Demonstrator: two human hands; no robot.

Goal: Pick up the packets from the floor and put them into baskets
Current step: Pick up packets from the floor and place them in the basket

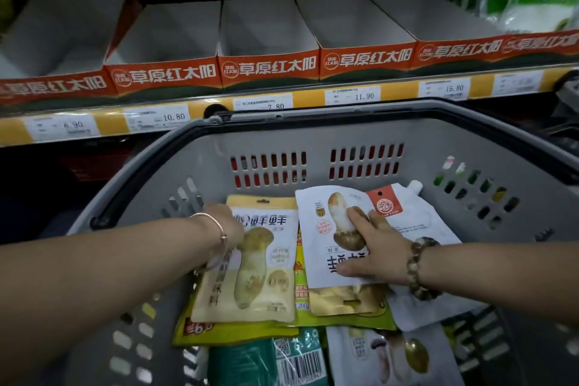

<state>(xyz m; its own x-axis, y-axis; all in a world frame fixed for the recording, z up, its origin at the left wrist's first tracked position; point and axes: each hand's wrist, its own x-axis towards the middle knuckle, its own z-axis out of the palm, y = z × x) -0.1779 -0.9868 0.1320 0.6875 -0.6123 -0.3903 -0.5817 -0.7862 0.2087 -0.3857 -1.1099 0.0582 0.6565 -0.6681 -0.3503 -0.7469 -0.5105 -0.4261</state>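
Pressing flat: right hand (372,248), fingers spread, on white packet (313,260) in basket (313,141). Left hand (225,223) at cream packet (260,276), grip unclear. Risk: loose pile shifts when the hands lift, and packets slide.

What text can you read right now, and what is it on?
"草原红太阳": red shelf trays
"6.90", "10.80", "7.80", "11.90", "15.80": shelf price tags
"200g": green packet
Lettering on the other packets and the rightmost tag: too blurred to read.

I am looking at a shop: a shelf (307,99) with printed price labels (352,95), branded display cartons (268,68), and a grey shopping basket (200,160).
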